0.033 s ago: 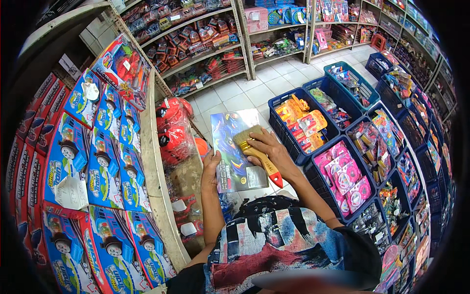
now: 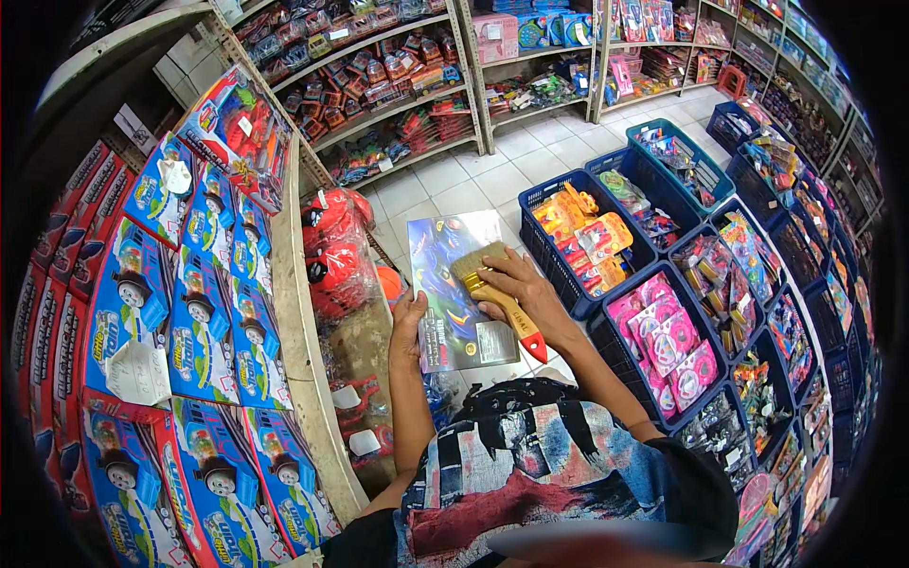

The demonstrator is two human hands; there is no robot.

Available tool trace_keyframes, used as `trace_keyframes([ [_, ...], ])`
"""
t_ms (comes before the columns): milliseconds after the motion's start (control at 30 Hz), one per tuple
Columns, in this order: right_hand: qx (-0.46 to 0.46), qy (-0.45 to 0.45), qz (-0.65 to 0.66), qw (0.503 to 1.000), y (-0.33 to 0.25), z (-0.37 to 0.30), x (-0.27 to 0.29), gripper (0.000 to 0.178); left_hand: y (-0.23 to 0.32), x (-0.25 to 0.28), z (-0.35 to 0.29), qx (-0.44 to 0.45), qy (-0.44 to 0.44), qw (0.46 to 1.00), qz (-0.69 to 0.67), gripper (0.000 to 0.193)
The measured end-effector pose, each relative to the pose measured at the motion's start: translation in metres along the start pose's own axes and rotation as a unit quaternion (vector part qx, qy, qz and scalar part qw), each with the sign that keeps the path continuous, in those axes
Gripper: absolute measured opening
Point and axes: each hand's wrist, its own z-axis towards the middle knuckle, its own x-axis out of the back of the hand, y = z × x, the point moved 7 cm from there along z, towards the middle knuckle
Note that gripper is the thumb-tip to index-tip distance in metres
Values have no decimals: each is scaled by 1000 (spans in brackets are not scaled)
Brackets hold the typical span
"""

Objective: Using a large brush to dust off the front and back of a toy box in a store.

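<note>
In front of my body, my left hand (image 2: 409,320) grips the left edge of a flat, dark blue and purple printed toy box (image 2: 443,284). My right hand (image 2: 519,289) is closed around a wide paintbrush (image 2: 508,312) with a yellow handle and a red tip. The brush's pale bristles rest on or just over the upper right part of the box face. The fingers of my left hand behind the box are hidden.
Blue toy train boxes (image 2: 204,331) stand stacked on a shelf at left. Red toys in clear plastic (image 2: 341,251) sit beside it. Blue crates (image 2: 592,298) of packaged toys line the right. Stocked metal shelves (image 2: 398,95) stand behind, with white floor tiles (image 2: 492,175) between.
</note>
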Motion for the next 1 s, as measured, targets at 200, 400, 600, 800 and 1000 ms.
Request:
trace_keyframes([
  [200,-1,-2,-5,1000,4,-1,-2,47,-3,3,2,6,-1,1000,-15,44],
  [400,-11,-12,3,1000,2,0,0,48,-3,4,1,6,-3,1000,-9,46],
  [600,-7,-9,10,1000,5,0,-1,48,-2,1,0,6,2,1000,-7,46],
  [800,-3,-10,11,1000,3,0,0,48,-2,2,1,2,2,1000,1,45],
  [1000,-3,-18,17,1000,7,-1,-2,47,-1,-4,-1,12,12,1000,-7,44],
])
